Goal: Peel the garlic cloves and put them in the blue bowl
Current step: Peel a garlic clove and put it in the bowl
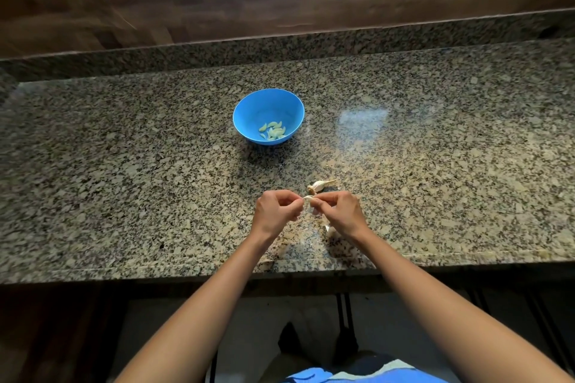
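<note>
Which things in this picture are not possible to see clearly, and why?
Head view:
- garlic clove: fingers of the left hand and right hand cover it; how much is peeled is unclear.
- pale piece under the right wrist: partly hidden; clove or skin, cannot tell.
- peeled cloves in the blue bowl: too small to count.
</note>
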Tool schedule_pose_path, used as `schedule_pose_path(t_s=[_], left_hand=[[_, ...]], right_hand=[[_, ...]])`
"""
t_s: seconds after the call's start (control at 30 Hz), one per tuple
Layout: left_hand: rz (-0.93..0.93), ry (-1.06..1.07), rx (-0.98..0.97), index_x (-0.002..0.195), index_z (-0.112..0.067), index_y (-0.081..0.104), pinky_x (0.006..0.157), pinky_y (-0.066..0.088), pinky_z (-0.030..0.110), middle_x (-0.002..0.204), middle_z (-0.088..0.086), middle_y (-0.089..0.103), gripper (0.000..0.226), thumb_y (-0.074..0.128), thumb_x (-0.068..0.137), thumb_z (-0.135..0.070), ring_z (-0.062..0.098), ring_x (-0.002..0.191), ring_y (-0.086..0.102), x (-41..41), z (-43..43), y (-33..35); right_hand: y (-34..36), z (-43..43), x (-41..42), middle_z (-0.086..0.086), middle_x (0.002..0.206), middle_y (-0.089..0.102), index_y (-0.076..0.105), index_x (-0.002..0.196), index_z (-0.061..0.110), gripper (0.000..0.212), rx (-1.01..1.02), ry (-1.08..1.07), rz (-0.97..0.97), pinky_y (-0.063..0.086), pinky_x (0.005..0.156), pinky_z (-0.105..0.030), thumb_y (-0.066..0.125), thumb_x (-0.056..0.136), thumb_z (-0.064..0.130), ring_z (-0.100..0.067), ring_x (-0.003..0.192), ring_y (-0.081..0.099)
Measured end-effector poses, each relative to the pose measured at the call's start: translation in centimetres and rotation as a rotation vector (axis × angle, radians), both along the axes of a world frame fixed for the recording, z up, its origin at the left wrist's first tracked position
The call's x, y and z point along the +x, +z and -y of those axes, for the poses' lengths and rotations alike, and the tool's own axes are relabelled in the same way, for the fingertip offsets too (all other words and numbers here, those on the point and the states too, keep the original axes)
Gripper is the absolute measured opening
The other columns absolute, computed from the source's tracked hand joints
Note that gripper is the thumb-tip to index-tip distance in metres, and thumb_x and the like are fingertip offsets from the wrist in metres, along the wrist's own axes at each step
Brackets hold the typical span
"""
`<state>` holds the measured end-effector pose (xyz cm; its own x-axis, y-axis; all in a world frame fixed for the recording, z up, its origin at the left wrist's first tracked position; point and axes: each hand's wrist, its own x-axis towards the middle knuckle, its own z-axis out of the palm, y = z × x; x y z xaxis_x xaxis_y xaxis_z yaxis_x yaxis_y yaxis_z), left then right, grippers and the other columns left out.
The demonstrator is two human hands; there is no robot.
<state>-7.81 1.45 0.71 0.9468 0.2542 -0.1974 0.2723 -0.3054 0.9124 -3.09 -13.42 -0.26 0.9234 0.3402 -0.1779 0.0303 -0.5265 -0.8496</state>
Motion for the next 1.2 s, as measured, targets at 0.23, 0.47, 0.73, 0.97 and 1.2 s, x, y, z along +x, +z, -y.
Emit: schedule_pose_path(t_s=[0.23, 0.47, 0.73, 0.97, 1.2], left_hand=[[0.088, -0.008, 0.159, 0.066, -0.007, 0.064, 0.05, 0.04, 0.02, 0.059, -0.001, 0.057, 0.018, 0.068, 0.079, -0.02, 0.008, 0.053, 0.048, -0.1, 0.6, 0.5], [0.079, 0.017, 0.149, 0.059, -0.017, 0.057, 0.051, 0.038, 0.021, 0.054, -0.006, 0.051, 0.022, 0.064, 0.079, -0.014, 0.006, 0.051, 0.044, 0.6, -0.3, 0.3], [-0.011, 0.17, -0.013, 0.064, -0.008, 0.062, 0.059, 0.042, 0.026, 0.059, 0.002, 0.057, 0.017, 0.062, 0.081, -0.009, 0.013, 0.056, 0.048, 0.2, -1.5, -0.6], [-0.045, 0.169, -0.106, 0.073, -0.001, 0.066, 0.06, 0.044, 0.023, 0.065, 0.006, 0.062, 0.012, 0.061, 0.082, -0.007, 0.013, 0.06, 0.052, -0.2, -1.7, -1.0], [-0.036, 0.119, -0.07, 0.074, -0.002, 0.067, 0.06, 0.043, 0.025, 0.065, 0.007, 0.061, 0.009, 0.062, 0.081, -0.006, 0.015, 0.061, 0.051, -0.6, -1.6, -1.0]], right_hand=[[0.1, -0.6, -0.1, 0.003, 0.075, 0.071, 0.072, 0.092, 0.017, 0.016, -0.089, 0.016, 0.031, 0.055, 0.067, -0.035, 0.063, 0.086, 0.029, -0.017, 0.073, 0.067], [0.0, -0.7, 0.1, 0.004, 0.076, 0.07, 0.072, 0.092, 0.019, 0.016, -0.06, 0.013, 0.025, 0.054, 0.065, -0.034, 0.063, 0.085, 0.03, -0.014, 0.071, 0.065], [-0.9, -0.4, 0.2, 0.007, 0.07, 0.069, 0.068, 0.071, 0.025, 0.008, -0.053, -0.024, -0.07, 0.055, 0.076, -0.036, 0.069, 0.078, 0.028, -0.011, 0.069, 0.065], [-1.2, -1.6, 0.4, 0.003, 0.09, 0.071, 0.071, 0.095, 0.016, 0.015, -0.125, 0.013, -0.081, 0.054, 0.078, -0.03, 0.067, 0.082, 0.022, -0.013, 0.082, 0.066], [0.2, -1.8, -0.4, -0.005, 0.089, 0.071, 0.066, 0.097, 0.007, 0.025, 0.247, -0.013, -0.402, 0.037, 0.044, -0.02, 0.054, 0.091, 0.027, -0.011, 0.052, 0.056]])
